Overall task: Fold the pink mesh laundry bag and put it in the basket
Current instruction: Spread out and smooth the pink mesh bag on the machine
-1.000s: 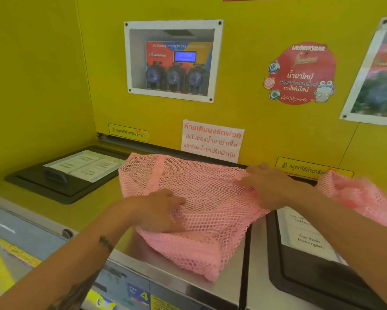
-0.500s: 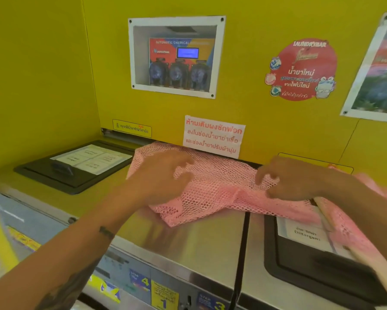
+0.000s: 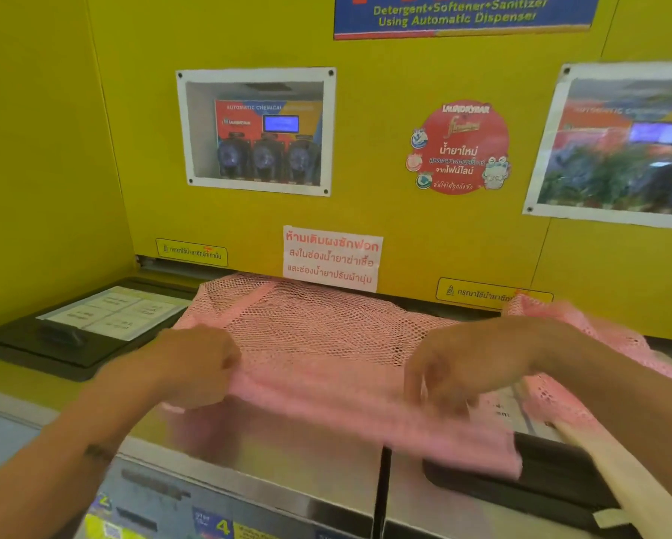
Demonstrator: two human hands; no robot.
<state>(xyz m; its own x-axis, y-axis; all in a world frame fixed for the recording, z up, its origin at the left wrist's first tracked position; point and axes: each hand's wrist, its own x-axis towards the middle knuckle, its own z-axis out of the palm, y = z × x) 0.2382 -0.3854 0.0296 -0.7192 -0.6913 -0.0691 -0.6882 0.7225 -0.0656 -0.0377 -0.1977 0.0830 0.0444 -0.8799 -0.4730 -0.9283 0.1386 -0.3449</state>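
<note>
Both hands were pinched onto the pink mesh laundry bag [image 3: 319,336]: left hand [image 3: 194,367] and right hand [image 3: 466,363] gripped its near edge, spread apart, on top of the washing machines [image 3: 287,461]. The risk, I'd guess, was floppy mesh sagging unevenly mid-fold, or sliding off the slick steel. No basket was in view.

Pink mesh laundry bag [image 3: 319,336] lies across the steel washer tops [image 3: 287,457], between and under both hands. Left hand [image 3: 198,367] on its left near edge, right hand [image 3: 470,363] on its right. Black hinged detergent lid [image 3: 54,344] left of left hand. Second pink mesh heap [image 3: 598,332] behind right hand. White paper notice [image 3: 332,258] on the wall behind the bag.
</note>
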